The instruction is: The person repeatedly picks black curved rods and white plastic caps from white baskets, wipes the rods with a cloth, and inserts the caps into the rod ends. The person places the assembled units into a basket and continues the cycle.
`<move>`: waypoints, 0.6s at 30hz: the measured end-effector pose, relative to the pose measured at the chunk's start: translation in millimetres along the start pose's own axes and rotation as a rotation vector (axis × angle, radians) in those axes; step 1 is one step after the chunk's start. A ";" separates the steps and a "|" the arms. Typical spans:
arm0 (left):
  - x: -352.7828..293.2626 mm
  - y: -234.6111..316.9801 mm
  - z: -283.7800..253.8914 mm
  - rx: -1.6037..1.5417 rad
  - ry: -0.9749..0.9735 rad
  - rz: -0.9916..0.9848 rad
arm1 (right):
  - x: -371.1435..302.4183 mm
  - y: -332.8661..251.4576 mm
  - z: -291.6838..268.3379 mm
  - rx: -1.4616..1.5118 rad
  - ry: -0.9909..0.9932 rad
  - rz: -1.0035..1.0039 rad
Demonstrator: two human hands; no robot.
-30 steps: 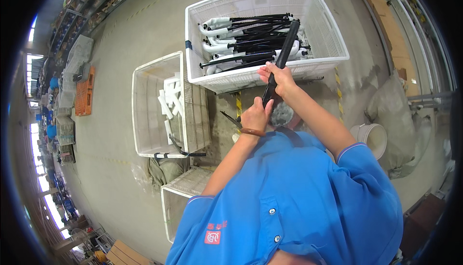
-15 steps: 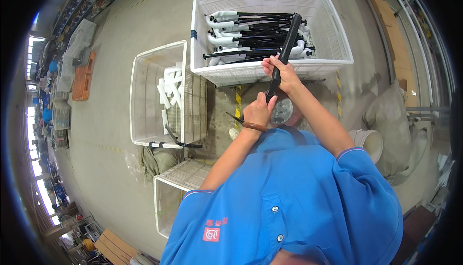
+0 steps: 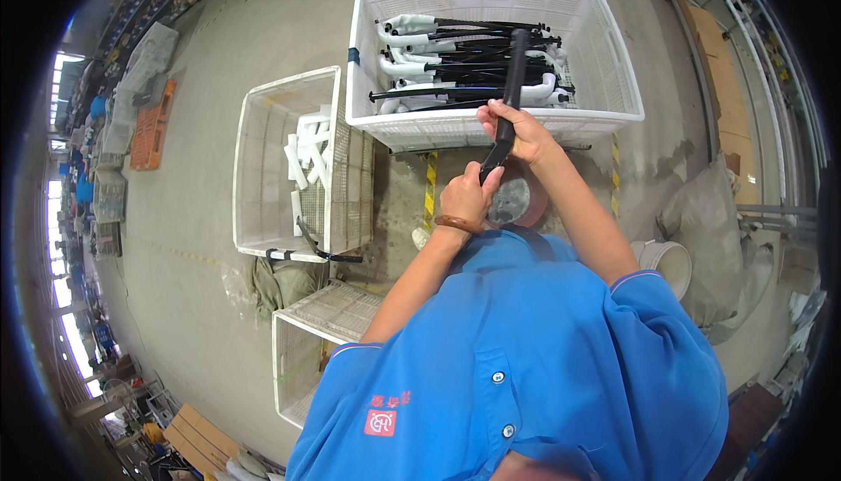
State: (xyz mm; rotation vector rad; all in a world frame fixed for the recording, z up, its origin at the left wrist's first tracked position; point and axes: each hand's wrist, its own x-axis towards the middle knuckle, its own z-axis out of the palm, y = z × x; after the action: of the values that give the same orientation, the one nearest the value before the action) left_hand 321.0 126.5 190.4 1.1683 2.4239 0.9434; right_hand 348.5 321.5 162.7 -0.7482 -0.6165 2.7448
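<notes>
Black bent tube (image 3: 515, 78), one: grasped by left hand (image 3: 464, 196) at near end, right hand (image 3: 520, 132) farther up; far end appears across large crate's (image 3: 420, 120) near edge. Smaller crate (image 3: 238, 166): left, well apart from hands. Bare floor (image 3: 180, 227): farther left.

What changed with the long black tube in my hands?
The far end of the long black bent tube has swung left, and the thin dark tip beside your left hand has disappeared from view. That hand and your right hand keep hold. The large white plastic crate stayed put.
</notes>
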 end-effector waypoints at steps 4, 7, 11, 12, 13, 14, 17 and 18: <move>-2.7 -1.8 -1.9 0.016 -0.001 -0.016 | -6.2 -3.1 1.8 -0.186 -0.063 0.082; -5.3 -4.3 -3.4 0.012 0.013 -0.013 | -16.5 1.2 7.3 -0.270 0.081 -0.024; -5.8 -7.2 -2.0 0.112 0.026 0.008 | -28.6 9.4 18.2 -0.382 0.232 -0.157; -5.5 -8.0 -1.3 0.159 0.013 0.007 | -30.5 11.6 20.6 -0.356 0.281 -0.156; -5.3 -8.9 -0.8 0.189 0.048 0.050 | -32.1 13.7 22.4 -0.331 0.326 -0.163; -5.3 -10.2 -0.5 0.223 0.074 0.085 | -33.0 15.7 23.4 -0.305 0.366 -0.157; -6.9 -14.7 -0.6 0.304 0.105 0.151 | -35.2 21.3 20.6 -0.416 0.375 -0.157; -7.6 -16.1 -0.9 0.343 0.095 0.158 | -35.1 22.2 18.1 -0.457 0.371 -0.164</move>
State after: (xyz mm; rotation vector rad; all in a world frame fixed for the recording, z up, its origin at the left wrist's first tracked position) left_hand 315.8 112.9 180.2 1.4796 2.6765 0.6515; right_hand 366.2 284.4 181.9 -1.2052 -1.1706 2.2488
